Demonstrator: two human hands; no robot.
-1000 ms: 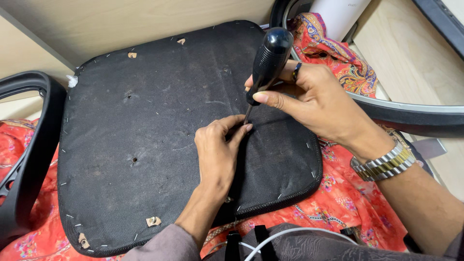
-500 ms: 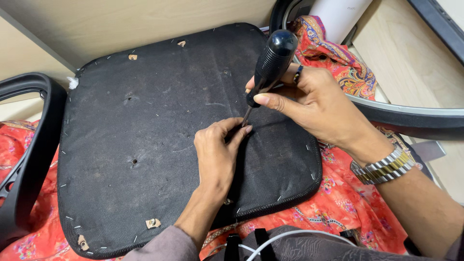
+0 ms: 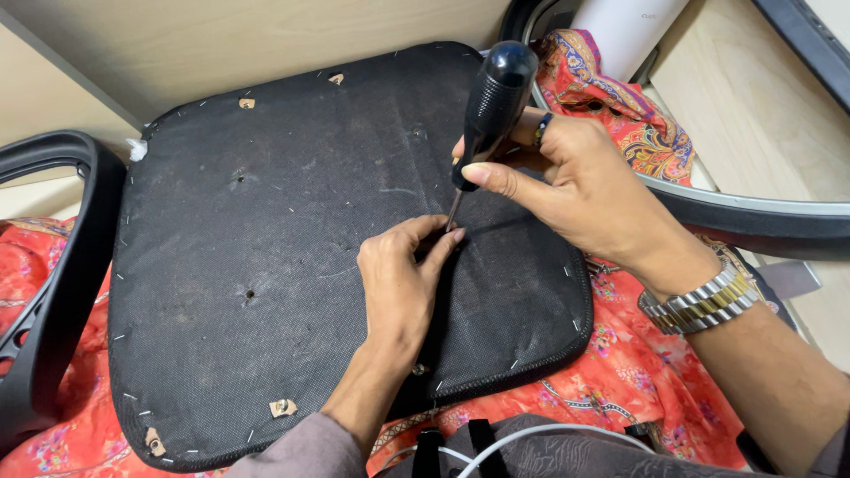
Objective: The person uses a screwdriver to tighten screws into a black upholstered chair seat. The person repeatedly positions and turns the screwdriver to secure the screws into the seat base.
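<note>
A black fabric-covered seat panel [image 3: 266,230] lies underside up, stapled along its edges, with small holes in it. My right hand [image 3: 584,190] grips a black-handled screwdriver [image 3: 491,106], tip down on the panel's middle. My left hand [image 3: 403,283] rests on the fabric with its fingertips pinched around the screwdriver's tip. A metal wristwatch [image 3: 704,301] sits on my right wrist.
Red patterned cloth [image 3: 620,372] lies under the panel and bunches at the top right. A black plastic armrest [image 3: 53,292] stands at the left. A curved black-and-silver rim [image 3: 753,217] runs along the right. A white cable [image 3: 522,438] crosses dark fabric at the bottom.
The screwdriver and both hands have stayed on the same spot; the handle has tilted only slightly.
</note>
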